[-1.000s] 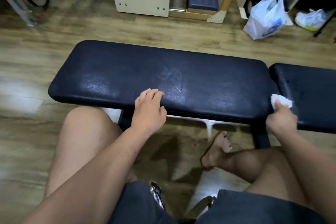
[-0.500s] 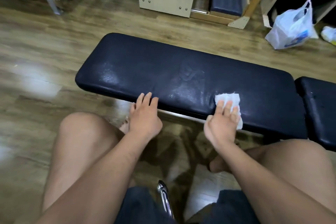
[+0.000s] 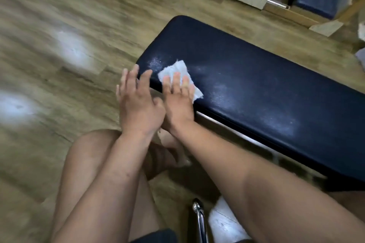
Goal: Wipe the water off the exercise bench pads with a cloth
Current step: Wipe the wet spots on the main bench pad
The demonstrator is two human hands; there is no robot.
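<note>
Now the cloth (image 3: 178,67) lies near the free end of the bench pad (image 3: 266,69), pressed flat under the straight fingers of the right hand (image 3: 177,98); half a second ago it sat mid-pad, so the sweep has likely covered that stretch. The left hand (image 3: 138,104), fingers spread and empty, has shifted to that same end. Wet sheen remains further along the pad.

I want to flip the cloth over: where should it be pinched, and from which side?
Pinch the cloth by its free corner beside the right hand's little finger, coming from the near edge of the bench pad. It lies flat under straight fingers, so only its corners are exposed, and that one sits closest to the near edge.
</note>
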